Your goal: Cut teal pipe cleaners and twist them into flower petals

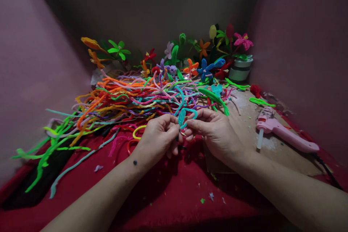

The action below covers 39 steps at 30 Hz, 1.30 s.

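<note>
Between my two hands is a turquoise pipe cleaner (182, 117), bent into a narrow petal shape and a wider loop, with a free length curving up behind. My left hand (162, 133) pinches it at the base of the petal, thumb against fingers. On the other side, my right hand (208, 127) grips the loop between thumb and forefinger. Just beyond my hands lies a large heap of loose pipe cleaners (130, 98) in many colours. Yellow and red scissor-like handle loops (139, 132) show partly behind my left hand.
A pink glue gun (285, 134) rests on a brown board (239, 145) at the right. Finished pipe-cleaner flowers (206, 69) stand along the back, some in a white pot (240, 69). Small scraps dot the red cloth (163, 203). Walls rise on both sides.
</note>
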Available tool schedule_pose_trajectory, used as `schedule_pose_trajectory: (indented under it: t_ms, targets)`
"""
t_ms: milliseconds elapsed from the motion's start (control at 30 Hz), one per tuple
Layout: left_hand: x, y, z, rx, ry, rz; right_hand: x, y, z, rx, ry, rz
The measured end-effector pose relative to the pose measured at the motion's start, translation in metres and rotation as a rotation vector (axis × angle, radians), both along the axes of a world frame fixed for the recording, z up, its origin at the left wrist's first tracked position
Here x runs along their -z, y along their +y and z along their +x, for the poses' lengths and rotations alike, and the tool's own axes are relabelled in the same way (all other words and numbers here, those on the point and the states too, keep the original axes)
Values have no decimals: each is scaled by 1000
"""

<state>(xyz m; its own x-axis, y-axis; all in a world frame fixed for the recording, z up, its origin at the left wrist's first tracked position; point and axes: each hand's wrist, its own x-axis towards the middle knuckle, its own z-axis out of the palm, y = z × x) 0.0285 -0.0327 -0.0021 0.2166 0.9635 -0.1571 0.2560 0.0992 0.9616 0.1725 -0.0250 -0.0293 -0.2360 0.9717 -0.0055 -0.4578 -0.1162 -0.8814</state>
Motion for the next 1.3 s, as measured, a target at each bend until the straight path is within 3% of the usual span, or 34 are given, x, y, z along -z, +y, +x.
schedule_pose_trajectory:
  t_ms: [300, 533, 667, 833, 967, 1300]
  targets:
    - [6, -2, 1, 49, 12, 59, 0, -2, 1, 234, -293, 280]
    - [12, -3, -1, 48, 52, 120, -1, -4, 0, 290, -524, 437]
    - [13, -4, 1, 34, 44, 118, 1, -4, -1, 214, -511, 359]
    - [9, -1, 1, -8, 23, 110, 1, -2, -2, 4, -257, 178]
    - [5, -1, 0, -44, 39, 115, 2, 0, -1, -37, -109, 82]
    - [5, -6, 4, 43, -21, 115, 5, 1, -1, -6, -320, 104]
